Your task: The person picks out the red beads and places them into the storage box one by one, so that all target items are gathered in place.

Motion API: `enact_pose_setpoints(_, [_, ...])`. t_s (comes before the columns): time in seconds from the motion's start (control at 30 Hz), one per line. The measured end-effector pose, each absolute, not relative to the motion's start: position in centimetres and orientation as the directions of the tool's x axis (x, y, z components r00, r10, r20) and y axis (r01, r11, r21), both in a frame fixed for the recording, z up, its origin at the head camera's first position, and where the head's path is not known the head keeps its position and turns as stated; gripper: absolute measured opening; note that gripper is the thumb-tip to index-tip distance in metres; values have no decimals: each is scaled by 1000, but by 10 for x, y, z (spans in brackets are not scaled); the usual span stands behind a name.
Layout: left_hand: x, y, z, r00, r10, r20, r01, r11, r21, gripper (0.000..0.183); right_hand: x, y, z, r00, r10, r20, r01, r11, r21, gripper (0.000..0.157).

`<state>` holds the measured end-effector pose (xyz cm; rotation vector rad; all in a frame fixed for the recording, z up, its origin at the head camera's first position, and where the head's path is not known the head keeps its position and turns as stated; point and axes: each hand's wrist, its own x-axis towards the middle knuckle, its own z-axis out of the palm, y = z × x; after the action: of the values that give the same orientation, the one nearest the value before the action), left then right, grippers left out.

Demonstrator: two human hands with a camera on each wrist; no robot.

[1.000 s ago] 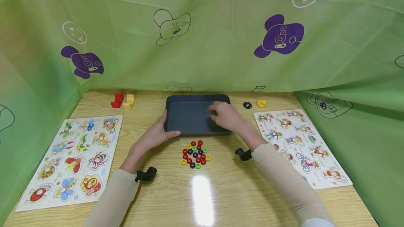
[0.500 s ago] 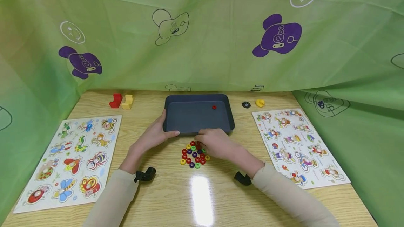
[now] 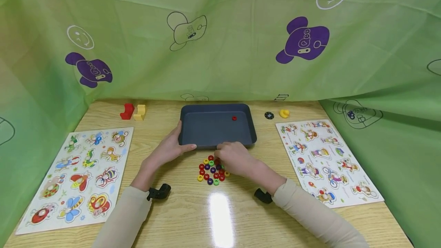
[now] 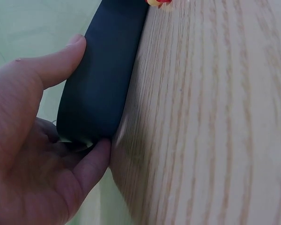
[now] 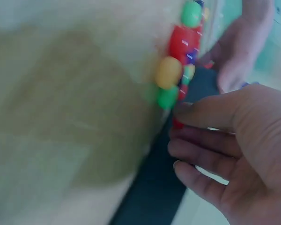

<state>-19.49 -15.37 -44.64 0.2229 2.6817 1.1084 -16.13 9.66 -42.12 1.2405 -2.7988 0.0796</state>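
Observation:
A dark grey rectangular tray [image 3: 206, 127] lies at the back middle of the table, with one red bead [image 3: 234, 118] inside it. My left hand [image 3: 166, 149] grips the tray's front left corner, thumb on the front side and fingers round the end; the left wrist view shows this hand [image 4: 33, 154] close up. In front of the tray is a loose cluster of ring-shaped beads [image 3: 206, 177] in red, yellow, green and purple. My right hand [image 3: 237, 159] is at the cluster's back right edge and covers part of it. In the right wrist view its thumb and forefinger pinch a red bead [image 5: 178, 123].
Picture puzzle boards lie on both sides, an insect board [image 3: 79, 179] left and a figures board [image 3: 329, 163] right. Behind them are red [image 3: 127, 111] and yellow [image 3: 139, 113] blocks, a black disc [image 3: 269, 115] and a yellow duck [image 3: 284, 113]. A green curtain [image 3: 227, 60] encloses the table.
My right hand has left the tray and come down to the bead cluster, where it pinches a red bead. A red bead now lies in the tray. My left hand stays on the tray.

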Motion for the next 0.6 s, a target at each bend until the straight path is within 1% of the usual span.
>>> enact_pose_setpoints(0.13, [-194,-155,-446,-960,226,-163,46,707,706,109,-170,100,-405,-673,-718,178,-735,676,-57,5])
enact_pose_setpoints(0.23, [-193,-155,-446,-960,225,-168,44,710,703,109,-184,104,-391,-674,-692,258,-724,688,-47,7])
enact_pose_setpoints(0.33, [-192,-155,-445,-961,221,-169,41,713,700,109,-205,109,-382,-694,-658,291,-695,718,-32,10])
enact_pose_setpoints(0.47, [-193,-154,-444,-962,223,-158,48,708,705,109,-238,115,-381,-752,-608,253,-638,769,-49,16])
enact_pose_setpoints(0.6, [-194,-152,-444,-963,226,-149,55,704,708,109,-268,117,-390,-809,-569,147,-585,805,-101,18])
